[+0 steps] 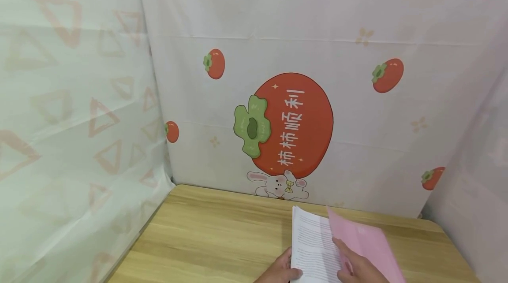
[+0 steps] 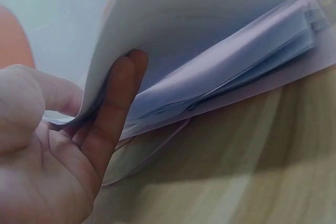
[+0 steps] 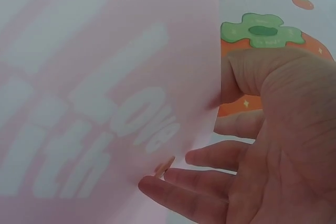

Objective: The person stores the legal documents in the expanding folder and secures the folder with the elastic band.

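Observation:
A stack of printed paper sheets [image 1: 315, 239] stands beside the lifted pink cover of a folder [image 1: 367, 243]. My left hand [image 1: 281, 269] pinches the sheets at their left edge, thumb on the printed face and fingers behind. In the left wrist view, more sheets [image 2: 231, 61] lie below them on the folder's pink back. My right hand [image 1: 359, 265] holds the pink cover by its edge. White lettering marks that cover [image 3: 121, 98] in the right wrist view, and a small button-like fastener [image 3: 165, 167] sits near the fingertips.
The wood-grain table [image 1: 206, 230] extends left of the papers. A patterned cloth [image 1: 377, 128] hangs behind it, with more cloth [image 1: 71, 120] along the left side. A thin cord [image 2: 149, 161] loops out beneath the folder.

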Demonstrator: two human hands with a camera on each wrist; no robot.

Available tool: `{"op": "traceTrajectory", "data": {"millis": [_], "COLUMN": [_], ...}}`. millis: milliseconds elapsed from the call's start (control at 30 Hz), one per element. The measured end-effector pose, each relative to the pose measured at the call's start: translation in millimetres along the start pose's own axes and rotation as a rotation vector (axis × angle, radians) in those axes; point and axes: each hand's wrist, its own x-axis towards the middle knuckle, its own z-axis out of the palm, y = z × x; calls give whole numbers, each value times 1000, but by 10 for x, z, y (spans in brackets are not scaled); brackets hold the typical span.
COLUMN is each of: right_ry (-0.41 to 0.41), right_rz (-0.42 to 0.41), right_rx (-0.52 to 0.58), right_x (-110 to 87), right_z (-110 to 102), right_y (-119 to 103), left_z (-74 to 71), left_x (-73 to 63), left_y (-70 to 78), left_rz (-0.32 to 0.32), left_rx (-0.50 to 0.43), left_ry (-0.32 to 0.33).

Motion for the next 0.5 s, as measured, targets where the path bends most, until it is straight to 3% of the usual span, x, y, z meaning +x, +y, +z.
{"op": "traceTrajectory", "data": {"millis": [167,400,500], "right_ry": [11,72,79], "right_rz": [15,114,144], "right_rx": [-30,-194,-201], "right_x": [5,61,92], "right_z": [-5,73,91], "right_y": [-27,-115,-132], "left_z": [24,73,76], "left_x": [6,62,90], "left_y": [25,21,21], "left_rz": [-20,-19,-32], "left_rx": [1,41,46], "left_ry": [47,42,39]}}
